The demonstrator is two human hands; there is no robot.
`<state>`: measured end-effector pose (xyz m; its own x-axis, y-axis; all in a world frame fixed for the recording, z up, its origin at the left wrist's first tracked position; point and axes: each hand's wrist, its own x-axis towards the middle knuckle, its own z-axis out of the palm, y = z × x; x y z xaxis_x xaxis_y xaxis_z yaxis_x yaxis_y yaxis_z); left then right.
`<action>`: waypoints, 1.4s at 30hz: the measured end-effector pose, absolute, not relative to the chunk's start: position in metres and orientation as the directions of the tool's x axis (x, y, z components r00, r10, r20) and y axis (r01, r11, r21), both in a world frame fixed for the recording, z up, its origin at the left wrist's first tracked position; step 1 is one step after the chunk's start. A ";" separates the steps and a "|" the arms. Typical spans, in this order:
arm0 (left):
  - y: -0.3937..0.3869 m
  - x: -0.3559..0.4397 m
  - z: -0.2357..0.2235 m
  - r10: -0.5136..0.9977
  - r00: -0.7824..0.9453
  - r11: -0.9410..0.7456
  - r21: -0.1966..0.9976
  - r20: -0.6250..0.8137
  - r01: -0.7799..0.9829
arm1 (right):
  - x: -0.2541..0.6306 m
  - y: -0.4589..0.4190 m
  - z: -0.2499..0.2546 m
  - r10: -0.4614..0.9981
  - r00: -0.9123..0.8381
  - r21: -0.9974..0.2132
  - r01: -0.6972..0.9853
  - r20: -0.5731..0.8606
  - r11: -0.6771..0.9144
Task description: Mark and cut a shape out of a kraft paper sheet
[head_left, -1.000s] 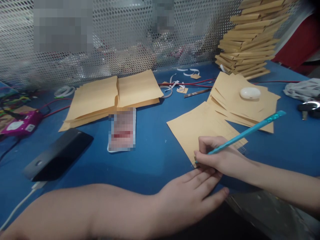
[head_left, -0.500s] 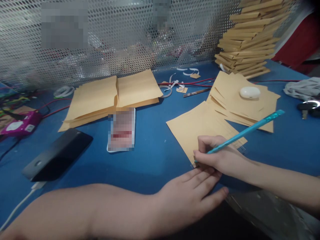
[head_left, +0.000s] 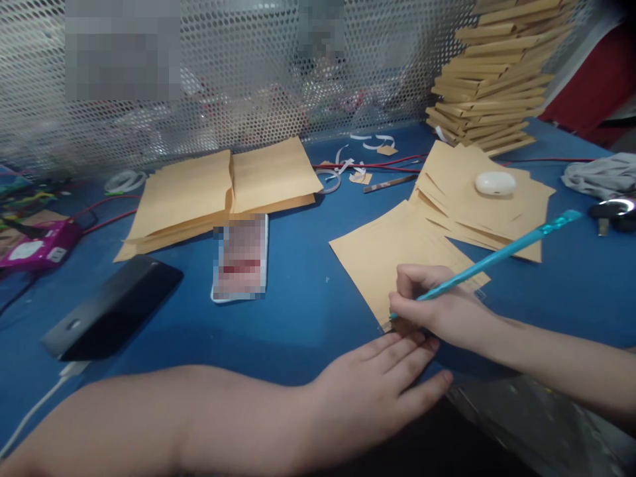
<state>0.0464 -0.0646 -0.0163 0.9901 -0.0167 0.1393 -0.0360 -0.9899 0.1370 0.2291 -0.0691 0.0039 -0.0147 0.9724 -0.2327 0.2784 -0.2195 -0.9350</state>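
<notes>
Pinched in my right hand (head_left: 432, 301) is a light-blue pencil (head_left: 497, 257), its lower end at the near corner of a tan paper envelope (head_left: 392, 252). My left hand (head_left: 382, 384) lies flat with fingers stretched out, its fingertips at that same near corner, just below my right hand. Part of the envelope is covered by my right hand, so any writing under it is hidden. Beyond it, more tan envelopes (head_left: 457, 179) lie fanned out, with a white earbud case (head_left: 495, 183) on top.
A tall stack of folded envelopes (head_left: 497, 86) stands at the back right. Two overlapping piles of envelopes (head_left: 183, 192) lie at the back left. A phone (head_left: 243, 258), a black power bank (head_left: 114, 308), keys (head_left: 613, 213) and paper scraps (head_left: 360, 177) rest on the blue table (head_left: 293, 318).
My right hand and the pencil have shifted slightly to the right, and the pencil's upper end tips further right. My left hand stays in place.
</notes>
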 end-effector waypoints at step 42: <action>-0.065 0.045 -0.018 -0.007 0.990 -0.991 0.131 0.141 -0.026 | 0.236 -0.063 0.006 0.989 0.037 -0.830 0.540 -0.141 -0.139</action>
